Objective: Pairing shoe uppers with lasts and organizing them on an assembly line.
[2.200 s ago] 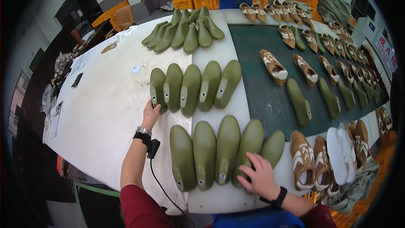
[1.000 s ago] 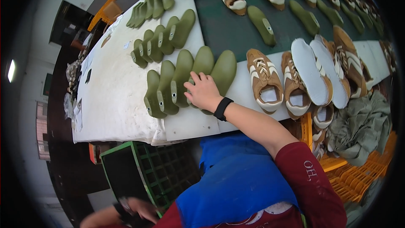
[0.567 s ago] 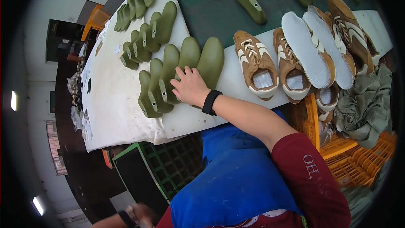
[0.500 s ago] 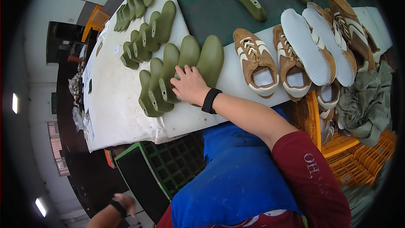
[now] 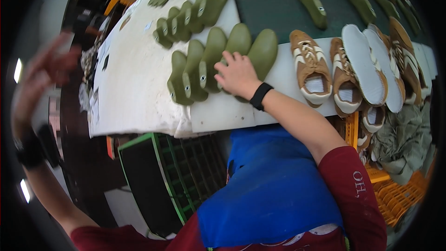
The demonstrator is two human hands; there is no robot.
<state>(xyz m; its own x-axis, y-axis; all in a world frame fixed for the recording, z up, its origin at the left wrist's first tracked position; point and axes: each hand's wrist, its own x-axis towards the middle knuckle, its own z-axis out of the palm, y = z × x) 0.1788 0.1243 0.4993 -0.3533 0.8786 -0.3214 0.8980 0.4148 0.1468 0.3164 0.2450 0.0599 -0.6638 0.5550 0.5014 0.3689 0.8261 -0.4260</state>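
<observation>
Green shoe lasts stand side by side in a row on the white worktable, several of them, one being the shoe last [image 5: 264, 56] at the row's right end. Across the right part of this row lies my right hand [image 5: 239, 75], fingers spread and touching a last; part of the lasts is hidden under it. Far out to the left, my left hand [image 5: 44, 76] is raised in the air, away from the table. It is blurred, but its fingers look stretched apart with nothing between them. A black band sits on each wrist.
Right of the lasts are a brown sneaker [image 5: 310, 67], more sneakers and a white insole [image 5: 364, 65]. Behind lies a dark green surface [image 5: 274, 14] bearing lasts and shoes. Below are a green-framed rack [image 5: 162, 176], an orange crate [image 5: 399, 197] and grey-green cloth [image 5: 404, 139].
My left hand has swung up from the lower left to the upper left. My right hand stays on the lasts, while the whole view has shifted.
</observation>
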